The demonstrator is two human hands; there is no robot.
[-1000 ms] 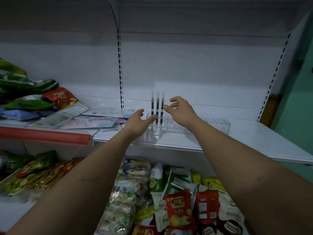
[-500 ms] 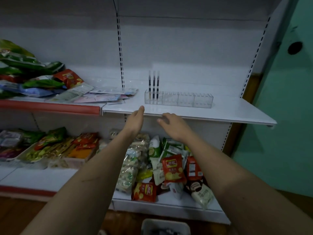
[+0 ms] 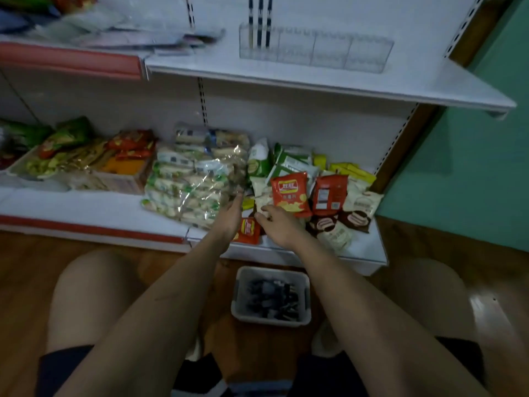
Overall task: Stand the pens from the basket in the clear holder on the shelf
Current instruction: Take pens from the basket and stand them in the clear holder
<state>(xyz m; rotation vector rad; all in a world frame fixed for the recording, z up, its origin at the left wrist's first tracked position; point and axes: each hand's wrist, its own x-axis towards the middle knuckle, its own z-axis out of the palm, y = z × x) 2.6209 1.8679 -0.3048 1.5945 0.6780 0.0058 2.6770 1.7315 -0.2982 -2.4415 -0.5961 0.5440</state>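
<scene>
Pens (image 3: 270, 300) lie jumbled in the basket (image 3: 306, 296), below and nearer than both sets of fingertips. Left hand (image 3: 229, 216) and right hand (image 3: 279, 224) hang relaxed, empty; the right is closer.

Hands drop from the holder toward the basket

A second ago both hands were up at the clear holder (image 3: 315, 50) on the upper shelf (image 3: 329, 81); now the left hand (image 3: 229, 214) and right hand (image 3: 279, 224) hang empty and loose-fingered in front of the lower shelf's snack packets (image 3: 289, 193). The view has tipped down, bringing the basket (image 3: 272, 295) of dark pens (image 3: 270, 296) on the floor into sight between the knees.
</scene>
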